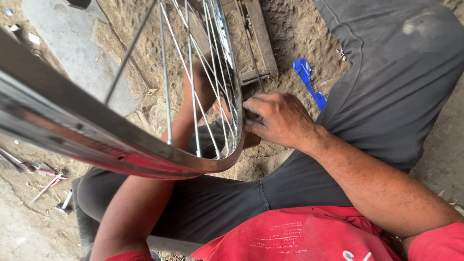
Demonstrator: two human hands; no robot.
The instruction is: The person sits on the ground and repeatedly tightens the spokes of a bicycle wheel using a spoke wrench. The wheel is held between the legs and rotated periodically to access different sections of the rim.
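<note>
Bare rim (145,162), no tyre on; spokes (193,96) all laced. Right hand (278,118) pinched at rim edge; left hand (212,92) behind spokes, grip unclear. Tools (46,181) untouched on ground.

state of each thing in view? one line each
wheel rim: bare, no tyre, held upright over the lap
spokes: in place, straight
right hand: fingertips pressed on the rim's edge
left hand: behind the spokes, grip hidden
blue strip: lying loose on the dirt
hand tools: lying on the ground, untouched
metal frame: flat on the dirt
</note>
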